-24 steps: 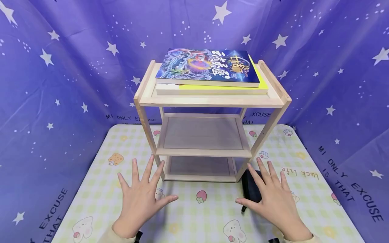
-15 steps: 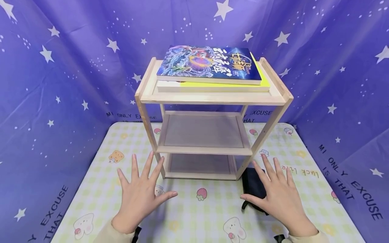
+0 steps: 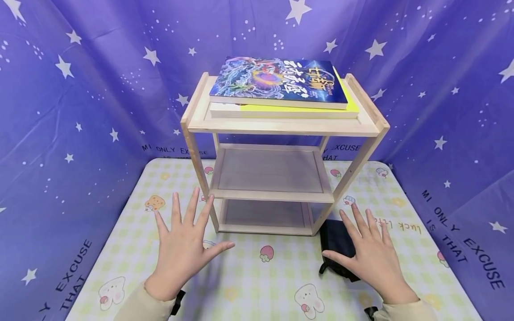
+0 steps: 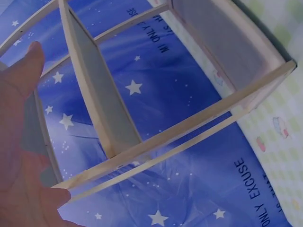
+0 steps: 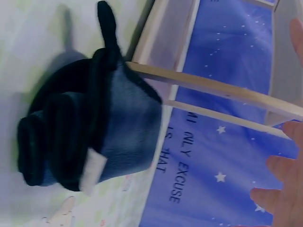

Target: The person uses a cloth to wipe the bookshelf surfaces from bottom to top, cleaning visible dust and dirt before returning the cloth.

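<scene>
My left hand (image 3: 182,252) hovers with spread fingers in front of the left leg of a small wooden shelf rack (image 3: 273,196), holding nothing. On the right, my right hand (image 3: 375,263) has its fingers spread too and holds nothing. Between that hand and the rack's right leg lies a folded dark cloth (image 3: 335,243), partly covered by the hand in the head view. The right wrist view shows the cloth (image 5: 135,127) in thick folds, with a hanging loop and a white label. Two books lie stacked on the rack's top: a blue illustrated one (image 3: 277,84) over a yellow-covered one (image 3: 352,107).
The rack's middle shelf (image 3: 271,169) and bottom shelf (image 3: 265,215) sit below the books. A green-checked tablecloth (image 3: 249,285) with cartoon prints covers the table. Purple star-patterned curtains (image 3: 80,133) enclose the back and both sides.
My right hand has drifted to the right, uncovering more of the dark cloth. My left hand has risen slightly in the head view. The rack and books appear a little higher as the view shifts.
</scene>
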`<state>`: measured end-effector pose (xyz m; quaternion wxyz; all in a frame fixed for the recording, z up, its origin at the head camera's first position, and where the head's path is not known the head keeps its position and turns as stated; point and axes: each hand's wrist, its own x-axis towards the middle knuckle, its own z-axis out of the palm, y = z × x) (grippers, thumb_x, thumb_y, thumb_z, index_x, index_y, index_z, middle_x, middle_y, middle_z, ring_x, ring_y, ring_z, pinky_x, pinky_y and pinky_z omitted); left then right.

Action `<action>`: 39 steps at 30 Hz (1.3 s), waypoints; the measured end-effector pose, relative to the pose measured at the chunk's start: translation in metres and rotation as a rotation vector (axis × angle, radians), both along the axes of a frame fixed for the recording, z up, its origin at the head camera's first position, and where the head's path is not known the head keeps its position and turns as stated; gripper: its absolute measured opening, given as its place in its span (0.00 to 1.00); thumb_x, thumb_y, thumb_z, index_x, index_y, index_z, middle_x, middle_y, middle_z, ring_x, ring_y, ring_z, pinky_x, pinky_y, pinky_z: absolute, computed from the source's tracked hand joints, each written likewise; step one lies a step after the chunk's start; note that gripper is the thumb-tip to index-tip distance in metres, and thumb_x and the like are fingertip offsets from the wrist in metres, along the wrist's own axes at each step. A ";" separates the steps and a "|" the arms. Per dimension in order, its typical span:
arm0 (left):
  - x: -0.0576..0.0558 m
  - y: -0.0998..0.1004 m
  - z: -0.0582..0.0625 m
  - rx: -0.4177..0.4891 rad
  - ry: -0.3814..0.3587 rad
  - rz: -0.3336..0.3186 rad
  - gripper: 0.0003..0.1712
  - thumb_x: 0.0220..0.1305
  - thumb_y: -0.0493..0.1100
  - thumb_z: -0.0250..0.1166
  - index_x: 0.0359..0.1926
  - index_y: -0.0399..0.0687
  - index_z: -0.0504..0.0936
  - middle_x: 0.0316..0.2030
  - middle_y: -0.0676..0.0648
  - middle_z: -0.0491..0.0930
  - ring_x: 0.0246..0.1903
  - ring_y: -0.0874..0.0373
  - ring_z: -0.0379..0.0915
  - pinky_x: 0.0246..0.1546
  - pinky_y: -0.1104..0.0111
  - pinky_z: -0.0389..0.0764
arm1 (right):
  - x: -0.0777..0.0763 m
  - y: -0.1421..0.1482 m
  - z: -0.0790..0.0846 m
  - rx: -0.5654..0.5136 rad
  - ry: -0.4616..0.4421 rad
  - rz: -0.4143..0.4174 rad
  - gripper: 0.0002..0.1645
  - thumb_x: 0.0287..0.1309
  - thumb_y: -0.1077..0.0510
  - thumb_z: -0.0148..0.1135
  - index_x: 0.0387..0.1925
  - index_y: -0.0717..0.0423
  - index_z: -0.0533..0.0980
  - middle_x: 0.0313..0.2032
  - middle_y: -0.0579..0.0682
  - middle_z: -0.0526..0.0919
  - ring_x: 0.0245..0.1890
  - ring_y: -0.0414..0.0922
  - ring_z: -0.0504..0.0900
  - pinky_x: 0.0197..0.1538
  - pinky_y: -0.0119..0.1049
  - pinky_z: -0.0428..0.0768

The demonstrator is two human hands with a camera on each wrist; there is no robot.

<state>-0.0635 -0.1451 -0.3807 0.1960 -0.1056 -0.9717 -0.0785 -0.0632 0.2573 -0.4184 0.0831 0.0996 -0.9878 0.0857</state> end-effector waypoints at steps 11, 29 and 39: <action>-0.009 -0.005 0.016 0.048 0.167 -0.059 0.61 0.52 0.88 0.32 0.78 0.58 0.53 0.78 0.42 0.46 0.72 0.23 0.42 0.58 0.19 0.49 | -0.006 0.010 -0.026 -0.055 -0.095 -0.052 0.64 0.49 0.21 0.59 0.78 0.46 0.50 0.79 0.56 0.42 0.77 0.65 0.40 0.69 0.75 0.45; -0.039 -0.002 0.055 0.106 0.425 -0.194 0.56 0.59 0.83 0.39 0.79 0.59 0.44 0.78 0.39 0.39 0.75 0.27 0.37 0.60 0.21 0.51 | -0.012 0.015 -0.062 -0.124 -0.199 -0.146 0.64 0.51 0.20 0.56 0.78 0.49 0.48 0.78 0.62 0.45 0.73 0.72 0.48 0.65 0.76 0.51; -0.057 -0.006 0.079 0.181 0.467 -0.240 0.54 0.61 0.78 0.48 0.79 0.61 0.43 0.78 0.39 0.42 0.76 0.31 0.33 0.67 0.26 0.43 | -0.015 0.013 -0.070 -0.168 -0.252 -0.177 0.63 0.53 0.21 0.55 0.78 0.52 0.49 0.77 0.65 0.46 0.72 0.75 0.48 0.66 0.75 0.52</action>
